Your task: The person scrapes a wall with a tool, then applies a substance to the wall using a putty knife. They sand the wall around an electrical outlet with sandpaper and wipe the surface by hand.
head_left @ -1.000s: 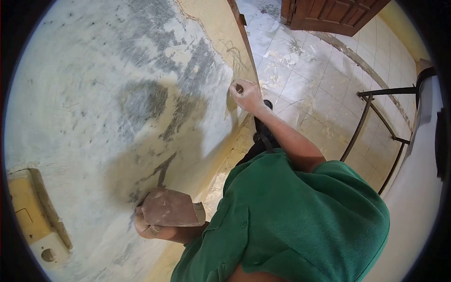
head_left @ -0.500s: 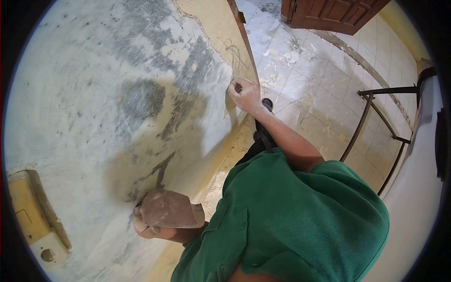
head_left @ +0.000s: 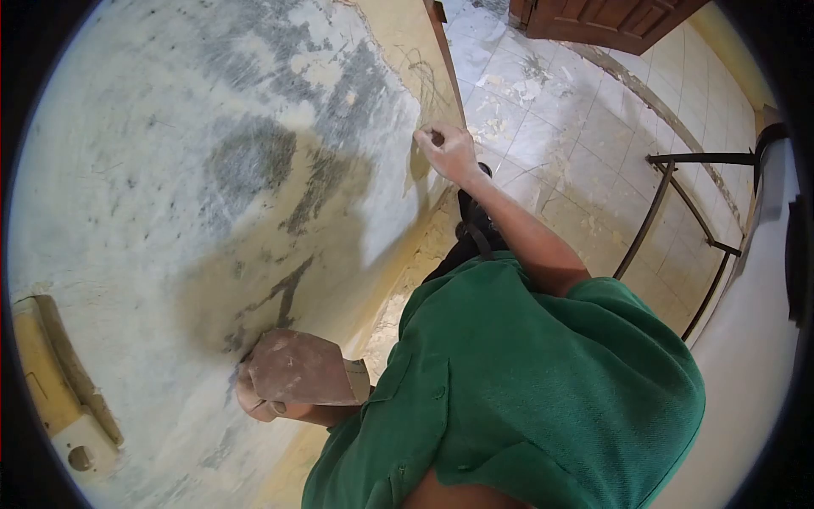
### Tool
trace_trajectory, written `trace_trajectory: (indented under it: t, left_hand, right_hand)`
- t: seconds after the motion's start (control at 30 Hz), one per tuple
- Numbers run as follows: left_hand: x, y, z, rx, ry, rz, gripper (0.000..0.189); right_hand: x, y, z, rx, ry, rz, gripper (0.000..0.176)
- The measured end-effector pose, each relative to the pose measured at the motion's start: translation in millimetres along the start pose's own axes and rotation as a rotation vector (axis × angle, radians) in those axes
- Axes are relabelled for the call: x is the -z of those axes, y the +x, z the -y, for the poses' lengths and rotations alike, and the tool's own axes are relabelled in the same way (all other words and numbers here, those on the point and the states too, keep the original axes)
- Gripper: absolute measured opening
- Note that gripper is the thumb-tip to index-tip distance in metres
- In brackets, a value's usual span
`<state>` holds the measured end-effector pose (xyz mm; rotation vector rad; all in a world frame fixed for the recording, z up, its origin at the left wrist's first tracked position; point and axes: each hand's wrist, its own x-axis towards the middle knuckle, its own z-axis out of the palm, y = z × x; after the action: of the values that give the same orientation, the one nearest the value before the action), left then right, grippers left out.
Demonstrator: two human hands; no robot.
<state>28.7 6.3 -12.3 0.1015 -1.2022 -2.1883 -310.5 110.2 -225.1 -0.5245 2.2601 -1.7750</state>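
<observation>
My left hand [head_left: 253, 402] is closed around a folded reddish-brown sheet of sandpaper [head_left: 301, 366], low against the patchy wall [head_left: 110, 195]. The sheet hides most of the fingers; a pale printed underside shows at its right corner. Grey smears and dark scuffs mark the whitish surface around it, and a shadow falls just above. My right hand [head_left: 449, 153], pale with dust, rests near the wall's right edge. Its fingers are curled into a loose fist with a dark hollow in the middle, and nothing can be seen inside.
At the lower left, a yellowed switch plate [head_left: 42, 369] and a round socket [head_left: 80, 458] sit in a recess. The tiled floor [head_left: 585, 161] carries flakes and dust. A dark metal frame [head_left: 653, 220] stands at the right, and a brown panelled door [head_left: 602, 21] at the top.
The view has shifted slightly, so the wall and socket sit a little higher in the picture. Both hands keep nearly the same place on the wall, the left still holding the sandpaper.
</observation>
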Motion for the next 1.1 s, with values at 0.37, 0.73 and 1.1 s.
trace_trajectory:
  t: [0.37,0.73,1.1]
  left_hand:
    - [2.9,3.8,-0.8,-0.021,0.163,-0.019,0.012]
    - [-20.1,21.9,-8.4,-0.034,0.353,-0.011,0.011]
    - [-55.6,43.2,-6.9,-0.059,0.478,0.001,0.012]
  right_hand:
    - [-4.2,2.0,1.0,-0.009,0.019,-0.014,0.021]
    - [-25.1,1.5,-35.2,-0.269,0.405,0.103,0.023]
    - [-11.8,6.9,-4.1,-0.314,0.538,0.161,0.021]
